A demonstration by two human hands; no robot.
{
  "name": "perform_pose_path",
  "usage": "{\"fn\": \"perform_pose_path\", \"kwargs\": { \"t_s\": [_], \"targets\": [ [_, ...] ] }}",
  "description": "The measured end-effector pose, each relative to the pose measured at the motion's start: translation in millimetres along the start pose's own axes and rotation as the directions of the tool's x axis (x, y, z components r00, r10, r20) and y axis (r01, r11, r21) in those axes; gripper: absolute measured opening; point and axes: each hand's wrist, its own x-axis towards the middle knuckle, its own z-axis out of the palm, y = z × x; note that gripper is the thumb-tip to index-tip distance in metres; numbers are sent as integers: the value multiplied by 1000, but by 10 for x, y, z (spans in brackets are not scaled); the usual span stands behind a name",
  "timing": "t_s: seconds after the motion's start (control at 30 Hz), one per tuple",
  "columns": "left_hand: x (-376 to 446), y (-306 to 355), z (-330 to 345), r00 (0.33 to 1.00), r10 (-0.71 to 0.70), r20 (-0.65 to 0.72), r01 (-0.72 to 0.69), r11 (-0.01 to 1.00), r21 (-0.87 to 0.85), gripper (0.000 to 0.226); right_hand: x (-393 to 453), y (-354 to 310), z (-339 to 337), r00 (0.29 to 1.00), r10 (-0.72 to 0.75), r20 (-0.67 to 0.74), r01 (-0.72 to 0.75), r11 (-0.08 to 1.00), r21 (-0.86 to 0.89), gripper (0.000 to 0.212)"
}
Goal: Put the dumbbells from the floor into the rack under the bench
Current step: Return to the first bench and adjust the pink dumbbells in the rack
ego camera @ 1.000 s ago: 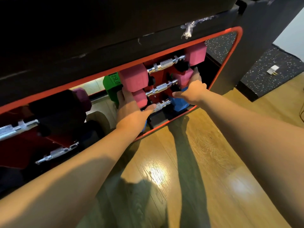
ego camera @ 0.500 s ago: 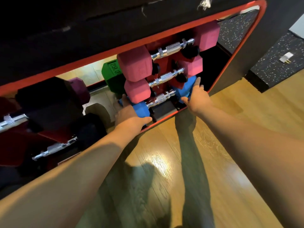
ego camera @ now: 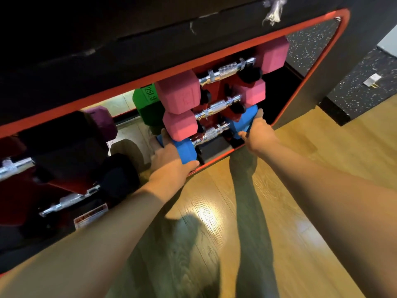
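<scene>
Left hand [ego camera: 169, 162] and right hand [ego camera: 258, 134] fingers clamped on blue dumbbell [ego camera: 185, 150] ends, lowest rack [ego camera: 217, 84] slot

Occlusions and cropping. The left hand [ego camera: 169, 162] covers the outer face of the blue dumbbell [ego camera: 186, 150]; its fingertips pass behind the head, out of sight. The right hand [ego camera: 258, 132] masks part of the far blue head. At the left edge of the frame, the black dumbbells [ego camera: 71, 160] are cropped and lost in shadow. The warning label [ego camera: 90, 216] at lower left is too blurred to read. Both forearms run off the bottom edge.
</scene>
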Motion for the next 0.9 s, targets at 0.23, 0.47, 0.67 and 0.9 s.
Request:
{"fn": "perform_pose_path", "kwargs": {
  "t_s": [0.23, 0.47, 0.67, 0.9],
  "targets": [
    [106, 10, -107, 992, -44, 120, 40, 999, 31, 97, -28, -62, -74, 1000, 18, 23, -15, 993, -118, 92],
    [60, 59, -193, 982, -69, 176, 60, 997, 58, 80, -11, -60, -69, 1000, 2, 24, 2, 986, -168, 91],
    [79, 102, -198, 981, -66, 181, 40, 989, 141, 81, -45, -105, -54, 998, 62, -1, -62, 985, -163, 89],
    [35, 37, -160, 994, -37, 104, 30, 997, 68, 103, 30, -99, -156, 999, 7, 35, 3, 955, -295, 92]
  ]
}}
